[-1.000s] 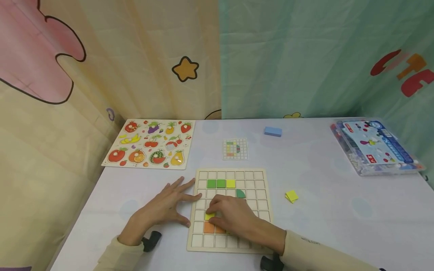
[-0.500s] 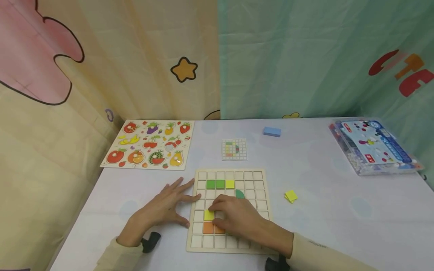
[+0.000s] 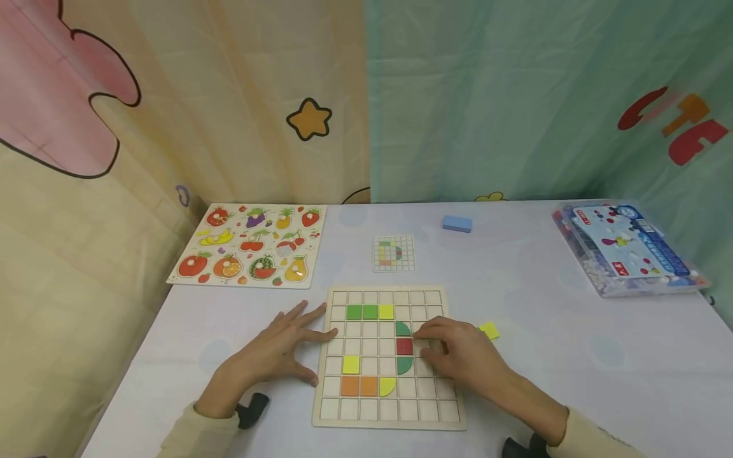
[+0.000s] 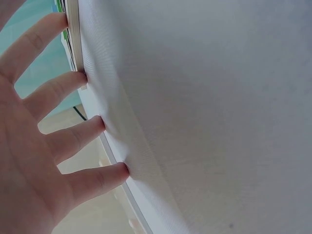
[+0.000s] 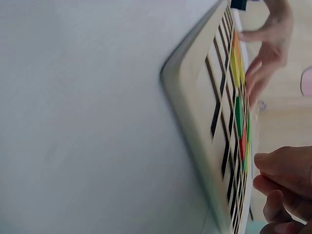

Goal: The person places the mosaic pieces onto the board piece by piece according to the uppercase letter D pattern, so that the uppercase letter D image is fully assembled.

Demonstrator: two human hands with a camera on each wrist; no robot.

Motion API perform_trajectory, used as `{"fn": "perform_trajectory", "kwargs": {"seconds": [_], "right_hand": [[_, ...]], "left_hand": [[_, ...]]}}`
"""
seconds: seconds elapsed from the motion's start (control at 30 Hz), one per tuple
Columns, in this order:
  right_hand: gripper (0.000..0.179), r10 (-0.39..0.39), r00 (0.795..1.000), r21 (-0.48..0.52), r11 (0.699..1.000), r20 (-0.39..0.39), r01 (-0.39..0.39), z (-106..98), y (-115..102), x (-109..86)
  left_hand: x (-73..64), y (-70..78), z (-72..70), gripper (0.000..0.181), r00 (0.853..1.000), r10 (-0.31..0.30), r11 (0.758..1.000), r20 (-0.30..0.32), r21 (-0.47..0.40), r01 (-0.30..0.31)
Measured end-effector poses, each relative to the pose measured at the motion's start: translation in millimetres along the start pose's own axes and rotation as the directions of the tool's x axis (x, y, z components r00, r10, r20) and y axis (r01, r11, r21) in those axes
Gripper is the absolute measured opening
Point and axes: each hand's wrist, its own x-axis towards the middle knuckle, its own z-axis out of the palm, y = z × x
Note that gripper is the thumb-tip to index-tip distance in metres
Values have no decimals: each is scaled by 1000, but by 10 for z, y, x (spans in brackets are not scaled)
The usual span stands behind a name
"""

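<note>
A wooden grid board lies on the table with coloured tiles in its cells. My left hand spreads its fingers along the board's left edge and touches it; the left wrist view shows fingertips at the rim. Over the board's right side is my right hand, fingers bent, no tile visible between them. Close to its fingertips sit a red square and two green quarter-circles. Further left are a yellow square, two orange squares and a yellow quarter-circle.
Loose yellow tiles lie right of the board, partly behind the right hand. Beyond the board are a small printed grid card and a blue block. A fruit puzzle stands back left, a plastic box back right.
My right hand has left the yellow square in its cell and moved right across the board, uncovering the red, green and yellow tiles beneath. The left hand stays in place.
</note>
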Motion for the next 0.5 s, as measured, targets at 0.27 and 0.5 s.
{"fn": "perform_trajectory", "kwargs": {"seconds": [0.27,0.5], "right_hand": [[30,118,989,-78,989,-84,-125,-232,380,-166],[42,185,981,-106,976,-54,-189,-417,595,-275]], "left_hand": [[-4,-11,6,82,1000,12,1000,-1,-9,-12],[-4,-6,2,82,1000,10,1000,-6,-7,-10]]}}
